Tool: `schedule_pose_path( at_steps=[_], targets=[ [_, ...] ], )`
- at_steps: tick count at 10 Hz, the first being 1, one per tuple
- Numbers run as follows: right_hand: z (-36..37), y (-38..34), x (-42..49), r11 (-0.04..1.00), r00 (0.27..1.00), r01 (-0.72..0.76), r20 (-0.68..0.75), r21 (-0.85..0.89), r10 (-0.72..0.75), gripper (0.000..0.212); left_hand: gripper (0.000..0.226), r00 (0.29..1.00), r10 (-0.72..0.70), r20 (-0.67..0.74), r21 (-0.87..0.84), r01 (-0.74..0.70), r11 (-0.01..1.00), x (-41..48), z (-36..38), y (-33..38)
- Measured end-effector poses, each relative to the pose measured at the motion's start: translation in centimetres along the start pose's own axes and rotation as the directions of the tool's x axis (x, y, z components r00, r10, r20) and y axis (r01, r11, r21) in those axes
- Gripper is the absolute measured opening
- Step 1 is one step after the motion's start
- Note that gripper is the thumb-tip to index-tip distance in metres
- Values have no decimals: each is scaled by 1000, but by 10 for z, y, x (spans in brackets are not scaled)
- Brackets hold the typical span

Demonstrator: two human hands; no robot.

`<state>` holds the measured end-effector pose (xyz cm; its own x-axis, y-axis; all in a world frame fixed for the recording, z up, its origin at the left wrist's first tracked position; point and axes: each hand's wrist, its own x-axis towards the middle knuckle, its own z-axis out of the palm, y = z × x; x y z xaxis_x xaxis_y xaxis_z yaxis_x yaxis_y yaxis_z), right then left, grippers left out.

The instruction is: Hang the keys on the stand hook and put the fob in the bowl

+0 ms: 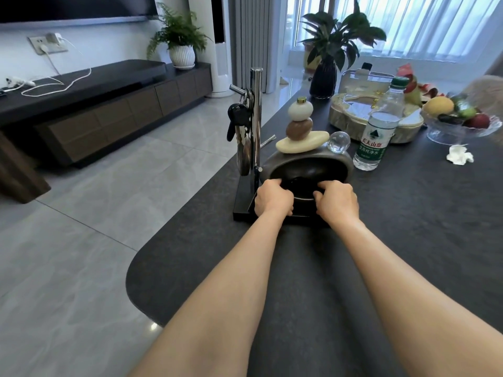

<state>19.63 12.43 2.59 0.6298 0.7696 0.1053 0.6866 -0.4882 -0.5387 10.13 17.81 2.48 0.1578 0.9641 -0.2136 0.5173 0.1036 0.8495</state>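
The chrome stand [256,104] rises from a black base [241,206] at the left edge of the dark table. The keys [239,118] hang from its upper hook [237,89], with a black key head and a brown tag dangling below. Right of the pole sits the dark stone bowl [337,162]. A dark shape lies inside it, likely the fob [299,181], half hidden by my fingers. My left hand [273,199] and my right hand [337,201] both grip the bowl's near rim, fingers curled over it.
Stacked pebbles [300,129] and a glass ball [339,142] sit on the bowl's far rim. A water bottle [377,131], a beige tray [351,123], a fruit dish [462,123], a crumpled tissue [459,155] and a vase [324,77] stand behind. The table edge drops to tiled floor on the left.
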Motion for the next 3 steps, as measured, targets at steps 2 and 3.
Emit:
schedule_pose_path(
  at_steps=[2, 3],
  targets=[
    [-5, 3, -15, 1000, 1000, 19, 18, -18, -19, 38, 56, 997, 57, 42, -95, -53, 994, -1, -2, -9],
    [-3, 7, -25, 998, 999, 42, -24, 53, -41, 37, 50, 995, 94, 19, -157, -90, 983, -5, 0, -21]
  ],
)
